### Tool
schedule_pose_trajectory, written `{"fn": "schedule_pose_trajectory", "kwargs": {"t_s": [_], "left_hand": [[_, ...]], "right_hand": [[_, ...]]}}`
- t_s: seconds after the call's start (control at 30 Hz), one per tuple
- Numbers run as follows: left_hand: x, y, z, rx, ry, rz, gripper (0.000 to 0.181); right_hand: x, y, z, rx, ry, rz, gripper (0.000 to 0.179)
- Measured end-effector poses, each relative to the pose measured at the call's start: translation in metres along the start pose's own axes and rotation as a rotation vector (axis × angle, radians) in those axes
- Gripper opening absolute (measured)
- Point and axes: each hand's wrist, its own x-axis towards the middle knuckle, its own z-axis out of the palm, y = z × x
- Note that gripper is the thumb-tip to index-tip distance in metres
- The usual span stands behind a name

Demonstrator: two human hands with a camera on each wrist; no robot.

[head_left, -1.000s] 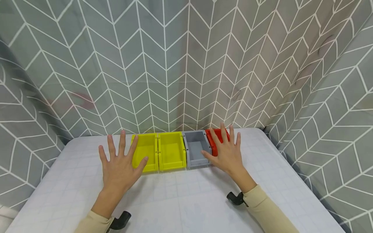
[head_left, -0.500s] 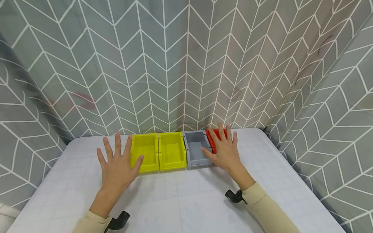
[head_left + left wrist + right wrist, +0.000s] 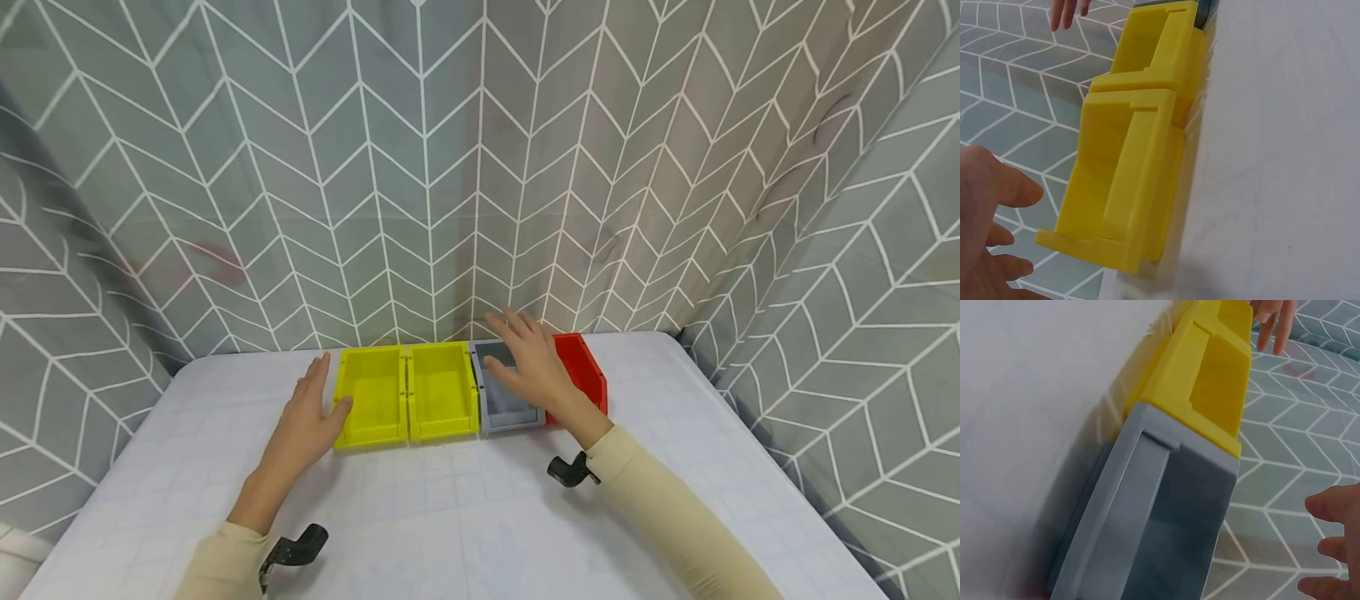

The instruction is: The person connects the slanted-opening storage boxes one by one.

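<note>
Four bins stand side by side in a row, so several in all: a left yellow bin point(image 3: 371, 396), a second yellow bin point(image 3: 442, 392), a grey bin point(image 3: 498, 396) and a red bin point(image 3: 581, 371). My left hand point(image 3: 300, 421) is beside the left yellow bin with its fingers extended and the thumb near that bin's edge. In the left wrist view its thumb point(image 3: 1013, 184) appears apart from the yellow bin. Above the grey bin is my right hand point(image 3: 532, 362), fingers extended, holding nothing and covering part of the bin. The right wrist view shows its fingertips point(image 3: 1329, 550) away from the grey bin.
The bins stand at the back of a white-covered table point(image 3: 450, 533). A grey curtain point(image 3: 450, 167) with white chevron lines hangs behind and at both sides. Black wrist-worn devices point(image 3: 296, 546) show at both sleeves.
My right hand has moved left from over the red bin to over the grey one, uncovering the red bin. My left hand has turned sideways, its fingers closer together.
</note>
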Motion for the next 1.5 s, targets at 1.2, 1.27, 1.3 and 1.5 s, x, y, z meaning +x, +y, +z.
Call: {"fn": "schedule_pose_trajectory", "kwargs": {"t_s": [1.2, 1.27, 1.3, 1.5], "left_hand": [[0.019, -0.012, 0.027, -0.125, -0.096, -0.019, 0.069], [0.018, -0.01, 0.027, -0.118, -0.103, -0.018, 0.069], [0.018, -0.009, 0.027, -0.117, -0.106, -0.017, 0.069], [0.015, -0.004, 0.026, -0.108, -0.103, -0.014, 0.069]], "right_hand": [[0.073, -0.025, 0.065, 0.033, -0.368, 0.066, 0.041], [0.074, -0.024, 0.066, 0.042, -0.386, 0.094, 0.04], [0.075, -0.023, 0.067, 0.039, -0.39, 0.103, 0.04], [0.077, -0.015, 0.074, 0.021, -0.367, 0.149, 0.035]]}}
